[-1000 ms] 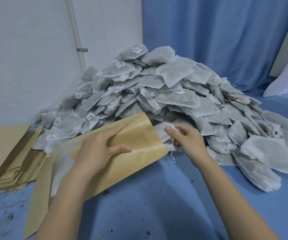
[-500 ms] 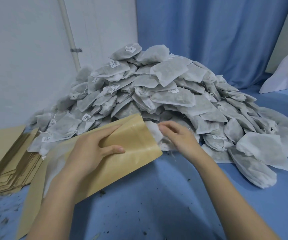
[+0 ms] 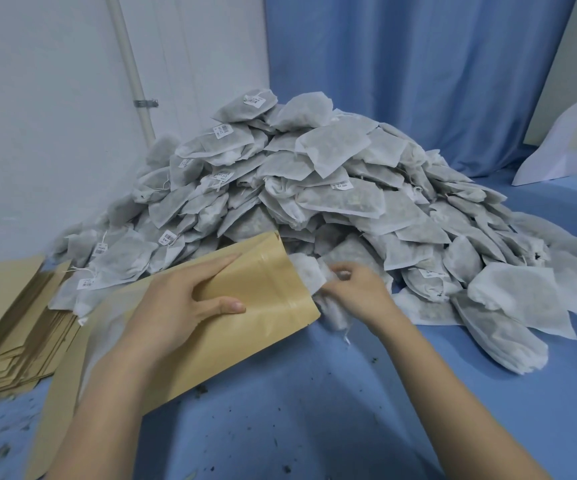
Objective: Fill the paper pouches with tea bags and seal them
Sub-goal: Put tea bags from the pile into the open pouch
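Left hand (image 3: 179,303) grips the kraft paper pouch (image 3: 266,289), thumb on the front face, fingers curled over its upper edge; the pouch mouth points at the tea bag pile (image 3: 315,188). Pouch lies tilted on the blue table (image 3: 315,410), touching the front foot of the pile.

Right hand (image 3: 356,289) is at the pouch mouth, fingers curled and pinching a white tea bag (image 3: 309,275) that sits partly inside the opening (how deep it goes, can't tell). String from a bag (image 3: 346,336) dangles just below that hand.

Left of the pile: stack of flat empty pouches (image 3: 6,327), touching the pile's edge bags. One more flat pouch (image 3: 55,410) lies under the held one.

Behind the pile: blue curtain (image 3: 418,81), white wall with a pipe (image 3: 131,71). Loose tea crumbs (image 3: 202,389) on the table in front of the pile.
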`<control>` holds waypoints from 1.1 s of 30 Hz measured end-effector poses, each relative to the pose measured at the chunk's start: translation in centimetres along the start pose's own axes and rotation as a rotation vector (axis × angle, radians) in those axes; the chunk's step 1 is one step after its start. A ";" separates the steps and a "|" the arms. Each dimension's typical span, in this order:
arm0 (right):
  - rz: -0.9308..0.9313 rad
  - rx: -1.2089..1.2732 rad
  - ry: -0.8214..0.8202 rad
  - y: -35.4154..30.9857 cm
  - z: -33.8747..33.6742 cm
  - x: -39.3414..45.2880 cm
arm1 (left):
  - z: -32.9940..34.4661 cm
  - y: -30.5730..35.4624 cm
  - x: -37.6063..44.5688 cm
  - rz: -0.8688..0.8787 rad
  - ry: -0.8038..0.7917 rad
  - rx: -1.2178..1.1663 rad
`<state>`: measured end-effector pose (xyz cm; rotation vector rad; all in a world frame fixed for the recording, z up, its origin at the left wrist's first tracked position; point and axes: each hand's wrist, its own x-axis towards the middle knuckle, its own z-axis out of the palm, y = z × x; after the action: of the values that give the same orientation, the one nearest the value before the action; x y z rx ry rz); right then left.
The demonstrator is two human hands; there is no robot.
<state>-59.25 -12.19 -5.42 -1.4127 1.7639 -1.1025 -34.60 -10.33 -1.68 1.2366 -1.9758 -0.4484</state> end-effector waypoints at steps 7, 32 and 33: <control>-0.010 0.469 0.087 -0.5 -2.1 0.2 | 0.1 -0.3 0.1 0.003 -0.025 0.016; -0.281 0.162 -0.331 -2.5 0.7 -4.3 | 0.0 3.6 -3.1 0.215 -0.034 0.093; -0.241 0.196 -0.284 -2.6 0.9 -4.6 | 0.1 4.0 -3.3 0.240 -0.075 0.105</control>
<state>-56.23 -8.18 -3.67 -1.5982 1.2781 -1.0999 -36.31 -5.53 -0.58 1.0404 -2.2024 -0.2772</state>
